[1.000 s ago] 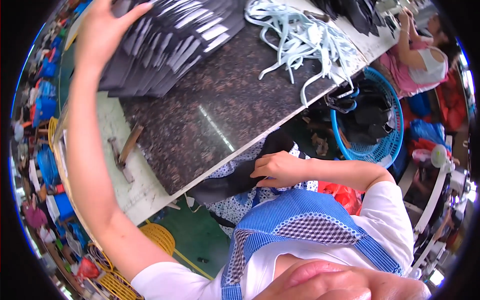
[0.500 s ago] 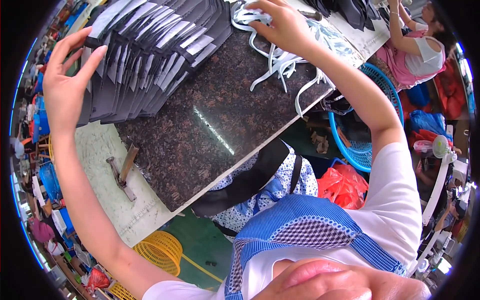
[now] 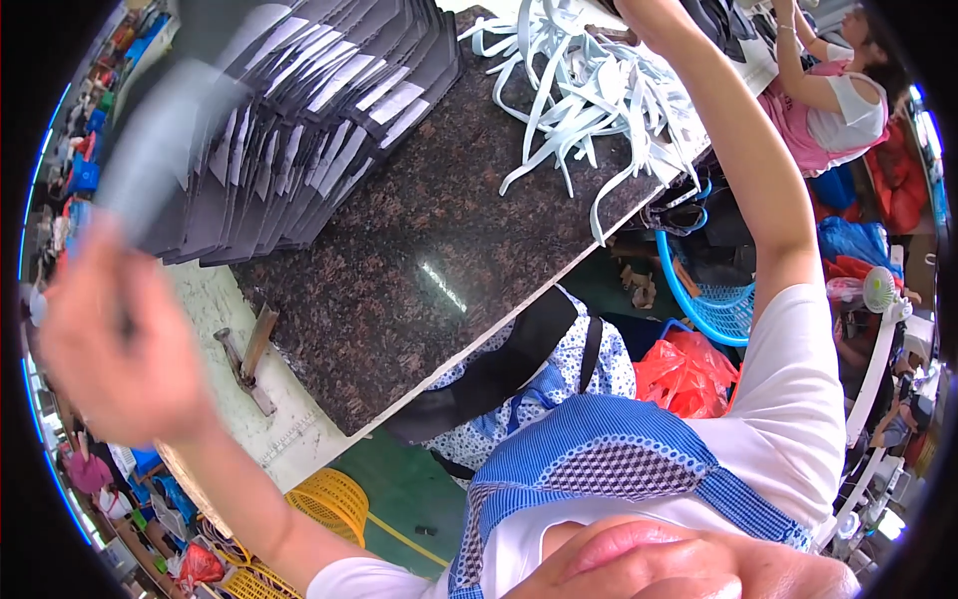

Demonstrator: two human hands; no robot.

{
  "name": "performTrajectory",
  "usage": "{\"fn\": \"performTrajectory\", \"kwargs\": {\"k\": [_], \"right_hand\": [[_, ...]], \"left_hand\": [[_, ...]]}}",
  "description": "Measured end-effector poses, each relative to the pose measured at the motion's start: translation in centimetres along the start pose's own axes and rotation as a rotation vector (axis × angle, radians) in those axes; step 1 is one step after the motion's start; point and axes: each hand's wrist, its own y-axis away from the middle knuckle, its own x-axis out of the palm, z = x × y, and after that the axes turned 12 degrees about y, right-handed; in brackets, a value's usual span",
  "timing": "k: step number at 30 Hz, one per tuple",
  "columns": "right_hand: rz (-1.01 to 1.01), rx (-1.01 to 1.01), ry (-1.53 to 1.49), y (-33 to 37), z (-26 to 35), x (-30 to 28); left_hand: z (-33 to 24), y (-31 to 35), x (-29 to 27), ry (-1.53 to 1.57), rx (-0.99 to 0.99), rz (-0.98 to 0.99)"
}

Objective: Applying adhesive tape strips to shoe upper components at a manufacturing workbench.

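Observation:
My left hand [image 3: 130, 339], smeared by motion, is at the left beyond the edge of the stack. A blurred dark grey panel with a pale patch [image 3: 165, 140] stretches up from its fingers. Beside it, overlapping dark panels with pale patches [image 3: 329, 130] lie fanned out in a large stack on the speckled stone slab [image 3: 399, 290]. Up at the top edge, my right hand [image 3: 654, 18] reaches past a tangled heap of white straps [image 3: 599, 90]; its fingers are cut off or hidden, so a hold cannot be made out.
A hammer [image 3: 239, 364] lies on the pale tabletop [image 3: 205, 299] left of the slab. Below the table are a yellow basket [image 3: 329, 504], a blue basket [image 3: 714, 304] and a red plastic bag [image 3: 687, 374]. Another person [image 3: 833, 100] sits at the upper right.
My left hand has swung down and left from the stack, drawing a panel along. My right hand has moved off the white straps, up and right toward the dark pieces.

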Motion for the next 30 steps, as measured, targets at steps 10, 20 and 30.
{"fn": "performTrajectory", "kwargs": {"k": [10, 20, 30], "right_hand": [[0.043, 0.018, -0.197, 3.5, 4.8, -1.5], [0.099, -0.156, -0.113, 7.4, 5.0, -1.3], [-0.161, 0.148, -0.717, 13.0, -9.0, -7.7]], "left_hand": [[-11.0, 6.8, 1.3, 0.849, -0.425, 1.135], [-10.4, -7.2, 20.5, 1.517, -0.564, 0.39], [-7.5, -1.6, 21.5, 1.735, -1.071, -0.064]]}}
